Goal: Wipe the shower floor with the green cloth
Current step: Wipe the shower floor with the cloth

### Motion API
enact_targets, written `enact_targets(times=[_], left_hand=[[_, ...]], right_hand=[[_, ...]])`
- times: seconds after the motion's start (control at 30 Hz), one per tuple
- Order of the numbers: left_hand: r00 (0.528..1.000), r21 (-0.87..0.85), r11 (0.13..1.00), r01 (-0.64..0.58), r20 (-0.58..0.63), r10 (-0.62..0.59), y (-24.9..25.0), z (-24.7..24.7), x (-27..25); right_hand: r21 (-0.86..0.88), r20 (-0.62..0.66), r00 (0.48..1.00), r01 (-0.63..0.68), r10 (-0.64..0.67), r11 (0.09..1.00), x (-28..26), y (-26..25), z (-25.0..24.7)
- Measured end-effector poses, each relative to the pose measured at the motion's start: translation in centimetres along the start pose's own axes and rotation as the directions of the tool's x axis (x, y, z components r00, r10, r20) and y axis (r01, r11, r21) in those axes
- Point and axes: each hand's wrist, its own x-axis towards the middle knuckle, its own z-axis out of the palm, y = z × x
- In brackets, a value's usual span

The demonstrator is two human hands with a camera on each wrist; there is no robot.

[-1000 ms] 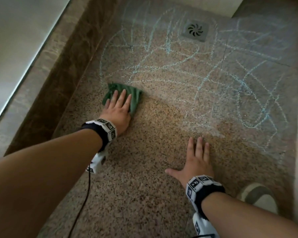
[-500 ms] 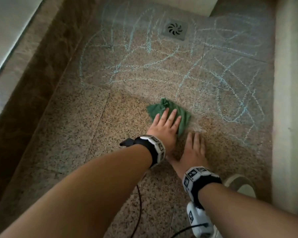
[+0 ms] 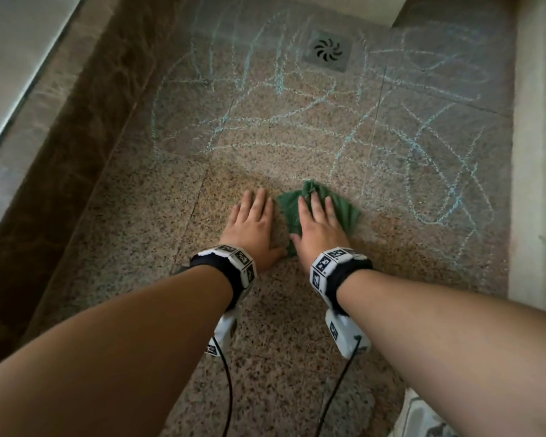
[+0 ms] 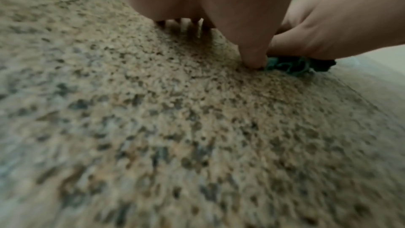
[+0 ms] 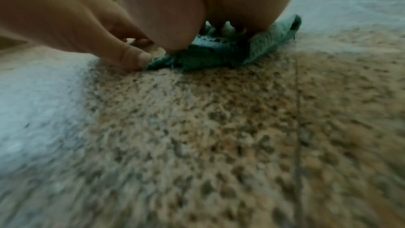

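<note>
right hand (image 3: 320,228) flat on green cloth (image 3: 344,206) — left hand (image 3: 252,225) beside it.

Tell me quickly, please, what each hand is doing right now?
Left hand: open, flat on the floor.
Right hand: open, pressing the green cloth.

Floor (image 3: 265,357): speckled granite tile, tan-brown with dark flecks, thin grout lines. Pale blue-green chalk scribbles (image 3: 423,171) across far half; near half bare of marks.
Drain (image 3: 327,50): square grey metal cover, swirl slots, set near back wall.
Kerb (image 3: 85,146): dark brown marbled stone, left side, running toward back.
Glass panel (image 3: 16,52): pale, metal edge strip, outside kerb at upper left.
Right wall (image 3: 538,171): cream, smooth.
Back wall (image 3: 360,7): cream strip at top.
Light: dim, warm; floor brightest mid-frame.
</note>
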Motion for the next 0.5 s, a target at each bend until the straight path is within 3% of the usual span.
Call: enact_targets(times=[0.1, 0.17, 0.23, 0.33, 0.5], left_hand=[[1.000, 0.012, 1.000, 0.002, 0.009, -0.002, -0.3, 0.1, 0.0], [1.000, 0.013, 1.000, -0.008, 0.020, 0.008, -0.5, 0.2, 0.0], [1.000, 0.018, 1.000, -0.006, 0.017, 0.005, -0.5, 0.4, 0.1], [1.000, 0.031, 1.000, 0.004, 0.021, -0.004, -0.4, 0.4, 0.2], [1.000, 0.029, 0.999, 0.014, 0.010, -0.014, -0.2, 0.3, 0.1]], right_hand=[[-0.016, 0.003, 0.998, -0.057, 0.057, 0.998, -0.5, 1.3, 0.3], [-0.028, 0.026, 0.980, -0.197, 0.198, 0.980, -1.8, 3.9, 0.3], [-0.004, 0.006, 0.907, -0.422, 0.422, 0.907, -3.6, 7.8, 0.4], [0.122, -0.012, 0.722, -0.685, 0.691, 0.718, -5.6, 12.1, 0.6], [0.171, -0.027, 0.667, -0.731, 0.744, 0.661, -4.1, 10.1, 1.2]])
